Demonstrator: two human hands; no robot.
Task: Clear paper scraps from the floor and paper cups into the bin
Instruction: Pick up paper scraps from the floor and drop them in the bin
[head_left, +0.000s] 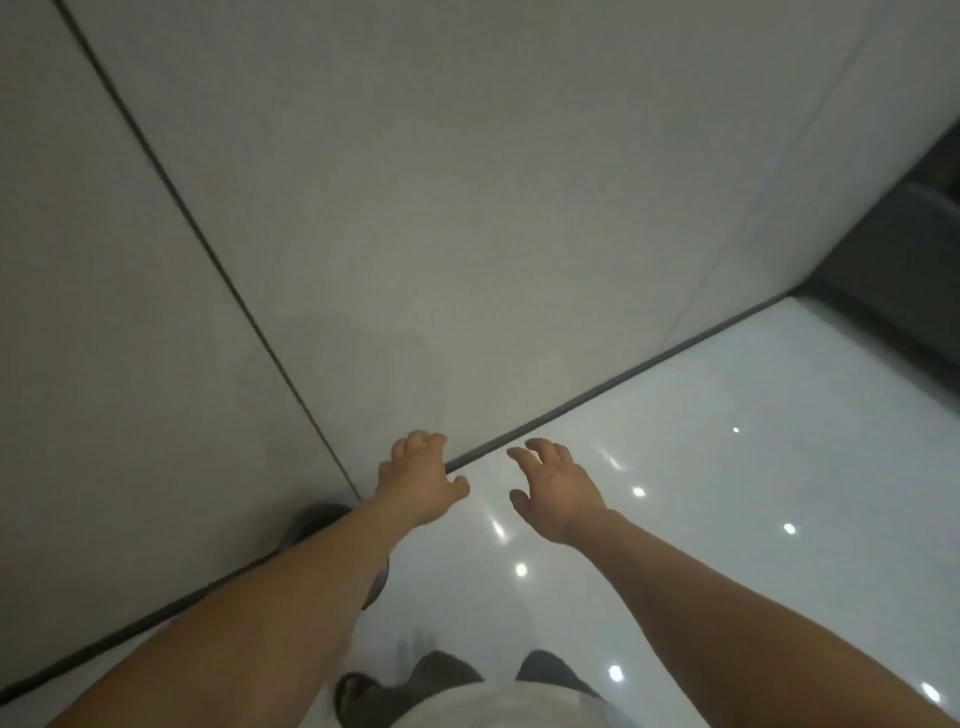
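Both my arms reach forward over a glossy white floor (727, 493). My left hand (423, 480) hangs with loosely curled fingers and holds nothing, close to the dark strip where floor meets wall. My right hand (553, 488) is beside it, fingers spread and relaxed, also holding nothing. No paper scraps, paper cups or bin show in this view.
A pale grey wall (467, 208) with a dark vertical seam (208, 249) fills the upper view. A dark base strip (623, 374) runs along its foot. Something dark (904, 249) stands at the far right. My foot in a sandal (358, 696) is at the bottom.
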